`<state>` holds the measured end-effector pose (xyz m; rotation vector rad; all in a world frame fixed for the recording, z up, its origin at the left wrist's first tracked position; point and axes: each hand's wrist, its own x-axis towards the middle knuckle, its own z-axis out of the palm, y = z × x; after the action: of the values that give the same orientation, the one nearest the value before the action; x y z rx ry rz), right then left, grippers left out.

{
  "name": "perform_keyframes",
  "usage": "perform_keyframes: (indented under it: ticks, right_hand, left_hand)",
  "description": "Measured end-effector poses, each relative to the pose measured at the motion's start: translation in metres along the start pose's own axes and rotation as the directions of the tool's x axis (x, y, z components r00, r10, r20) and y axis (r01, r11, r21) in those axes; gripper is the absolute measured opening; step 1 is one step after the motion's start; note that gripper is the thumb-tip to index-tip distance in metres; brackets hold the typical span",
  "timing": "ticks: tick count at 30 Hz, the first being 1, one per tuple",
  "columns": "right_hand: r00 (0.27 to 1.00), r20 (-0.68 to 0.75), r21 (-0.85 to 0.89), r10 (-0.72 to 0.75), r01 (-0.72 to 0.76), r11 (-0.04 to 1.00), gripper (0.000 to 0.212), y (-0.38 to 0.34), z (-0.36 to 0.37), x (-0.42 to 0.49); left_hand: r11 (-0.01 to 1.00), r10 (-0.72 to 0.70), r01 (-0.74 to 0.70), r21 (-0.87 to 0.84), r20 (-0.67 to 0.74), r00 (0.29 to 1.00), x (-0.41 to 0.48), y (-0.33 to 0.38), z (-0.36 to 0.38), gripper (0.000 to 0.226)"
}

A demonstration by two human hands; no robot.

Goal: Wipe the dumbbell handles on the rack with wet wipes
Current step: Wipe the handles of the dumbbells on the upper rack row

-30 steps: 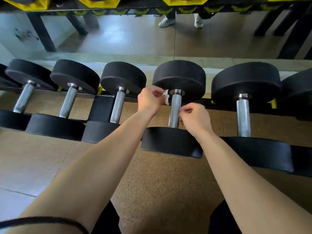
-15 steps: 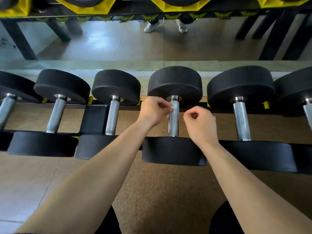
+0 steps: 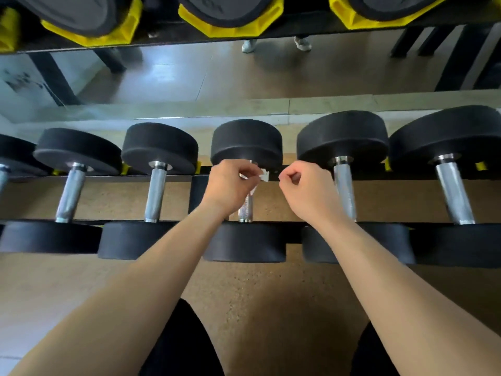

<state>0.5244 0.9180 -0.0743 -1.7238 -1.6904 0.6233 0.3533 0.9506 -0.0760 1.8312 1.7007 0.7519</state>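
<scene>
A black dumbbell rack runs across the view, its lower tier holding a row of black round-headed dumbbells with silver handles, lying front to back over a brown speckled floor. Above, an upper tier shows more weights seated in yellow cradles. Two bare forearms reach in from the bottom edge toward the middle dumbbell. The left hand is curled around the upper part of that dumbbell's knurled handle, pinching a small white wet wipe against it just under the far head. The right hand hovers beside it, between this dumbbell and its right-hand neighbour, fingers loosely curled into a fist; whether it holds anything cannot be told.
</scene>
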Motion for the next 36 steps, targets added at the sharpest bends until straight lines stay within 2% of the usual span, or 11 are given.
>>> perform_keyframes:
  ticks: [3, 5, 9, 13, 17, 23, 27, 28, 30, 32, 36]
  right_hand:
    - [0.998, 0.009, 0.06, 0.062, -0.063, 0.996, 0.013, -0.028, 0.045, -0.002]
    - [0.988, -0.019, 0.097, 0.154, -0.152, 0.984, 0.015, -0.04, 0.073, -0.004]
    - [0.936, -0.201, 0.076, 0.289, -0.279, 0.957, 0.014, -0.048, 0.101, -0.008]
    - [0.919, -0.272, 0.036, 0.285, -0.286, 0.957, 0.013, -0.048, 0.103, -0.008]
    - [0.918, -0.293, 0.008, 0.268, -0.277, 0.961, 0.013, -0.05, 0.105, -0.007]
    - [0.923, -0.288, 0.017, 0.256, -0.262, 0.965, 0.012, -0.051, 0.105, -0.006]
    - [0.913, -0.29, 0.158, 0.287, -0.25, 0.955, 0.013, -0.053, 0.097, -0.012]
    - [0.92, -0.27, 0.153, 0.285, -0.251, 0.956, 0.013, -0.052, 0.095, -0.014]
    - [0.946, -0.197, 0.012, 0.259, -0.262, 0.965, 0.012, -0.046, 0.092, -0.021]
    - [0.95, -0.159, -0.031, 0.27, -0.278, 0.96, 0.013, -0.039, 0.093, -0.026]
    - [0.938, -0.148, 0.156, 0.313, -0.291, 0.944, 0.016, -0.032, 0.095, -0.027]
  left_hand:
    - [0.998, -0.065, 0.065, -0.002, -0.022, 0.998, 0.004, -0.037, -0.025, 0.014]
    - [0.995, -0.095, 0.095, -0.016, -0.002, 0.996, 0.008, -0.057, -0.029, 0.013]
    - [0.98, -0.141, 0.145, -0.135, 0.034, 0.989, 0.017, -0.074, -0.021, 0.009]
    - [0.938, -0.216, 0.208, -0.278, 0.002, 0.976, 0.036, -0.073, -0.011, 0.008]
    - [0.927, -0.231, 0.223, -0.301, 0.009, 0.973, 0.048, -0.074, 0.001, 0.013]
    - [0.931, -0.136, 0.15, -0.332, 0.063, 0.989, 0.051, -0.077, 0.002, 0.009]
    - [0.95, -0.126, 0.157, -0.27, 0.129, 0.984, 0.041, -0.077, -0.001, 0.006]
    - [0.958, -0.117, 0.15, -0.245, 0.147, 0.982, 0.037, -0.078, -0.001, 0.007]
    - [0.97, -0.098, 0.13, -0.208, 0.157, 0.983, 0.029, -0.08, 0.0, 0.006]
    - [0.972, -0.09, 0.115, -0.204, 0.13, 0.987, 0.028, -0.076, 0.002, 0.007]
    - [0.964, -0.109, 0.1, -0.245, -0.025, 0.994, 0.042, -0.063, 0.004, 0.006]
